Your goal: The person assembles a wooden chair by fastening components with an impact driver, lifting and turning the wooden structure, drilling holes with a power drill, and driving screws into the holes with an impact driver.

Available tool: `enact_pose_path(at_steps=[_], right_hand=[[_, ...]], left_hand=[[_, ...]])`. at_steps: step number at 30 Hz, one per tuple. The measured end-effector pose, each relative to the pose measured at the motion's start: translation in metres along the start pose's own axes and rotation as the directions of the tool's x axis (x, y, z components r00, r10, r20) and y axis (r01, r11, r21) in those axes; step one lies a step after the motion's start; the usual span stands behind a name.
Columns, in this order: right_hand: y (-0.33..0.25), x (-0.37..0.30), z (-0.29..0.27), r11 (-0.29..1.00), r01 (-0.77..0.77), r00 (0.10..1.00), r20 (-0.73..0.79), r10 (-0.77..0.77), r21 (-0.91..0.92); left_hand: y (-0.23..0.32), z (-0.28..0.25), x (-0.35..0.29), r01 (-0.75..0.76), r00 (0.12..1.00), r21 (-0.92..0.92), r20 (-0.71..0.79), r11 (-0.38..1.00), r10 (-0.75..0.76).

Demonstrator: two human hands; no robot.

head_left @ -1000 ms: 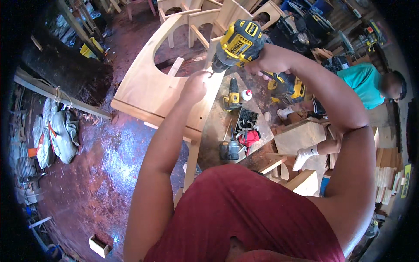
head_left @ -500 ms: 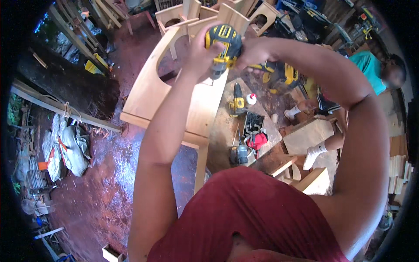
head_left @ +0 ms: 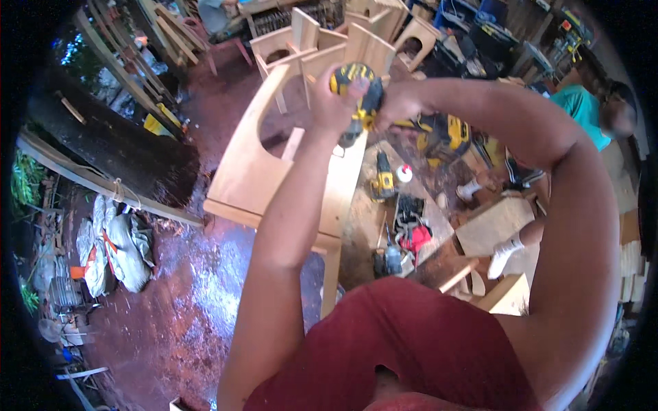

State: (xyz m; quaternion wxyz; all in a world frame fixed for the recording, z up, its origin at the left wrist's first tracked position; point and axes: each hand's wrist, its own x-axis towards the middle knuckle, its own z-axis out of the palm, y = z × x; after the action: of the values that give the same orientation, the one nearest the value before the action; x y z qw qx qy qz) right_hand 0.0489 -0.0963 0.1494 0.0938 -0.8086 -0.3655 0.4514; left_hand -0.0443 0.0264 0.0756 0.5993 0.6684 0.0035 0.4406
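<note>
Both my hands are on a yellow-and-black cordless drill (head_left: pixel 363 103), its nose pointing down at a pale wooden furniture piece. My left hand (head_left: pixel 334 103) is wrapped round the drill's body from the left. From the right, my right hand (head_left: pixel 399 104) grips its handle, with a yellow-and-black battery end beyond. The wooden piece has a curved side panel (head_left: pixel 236 175) with a large rounded cutout and a long flat board (head_left: pixel 332 205) under the drill. My left hand hides part of the board, and I cannot tell whether the drill tip touches it.
On a board to the right lie a second yellow drill (head_left: pixel 382 179), a white bottle with a red cap (head_left: pixel 404 173), a black tray (head_left: pixel 410 209) and a red item (head_left: pixel 415 238). A person in a teal shirt (head_left: pixel 579 109) sits at right. More wooden pieces (head_left: pixel 418 38) stand ahead; white sacks (head_left: pixel 116 250) hang left.
The whole view has shifted, so the furniture and tools appear lower and further right. Both hands remain on the drill, which looks slightly more tilted.
</note>
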Motion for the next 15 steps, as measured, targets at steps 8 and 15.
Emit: enact_pose_path(at_steps=[8,15], right_hand=[[-0.003,0.0,0.001,0.999,-0.039,0.998,-0.042,0.039,-0.011],[-0.006,-0.007,0.007,0.999,-0.036,0.996,-0.077,0.038,0.025]], left_hand=[[-0.003,0.003,0.003,-0.086,0.996,0.004,-0.018,0.996,0.086],[0.0,0.005,-0.002,-0.09,0.996,-0.043,-0.034,0.995,0.089]])
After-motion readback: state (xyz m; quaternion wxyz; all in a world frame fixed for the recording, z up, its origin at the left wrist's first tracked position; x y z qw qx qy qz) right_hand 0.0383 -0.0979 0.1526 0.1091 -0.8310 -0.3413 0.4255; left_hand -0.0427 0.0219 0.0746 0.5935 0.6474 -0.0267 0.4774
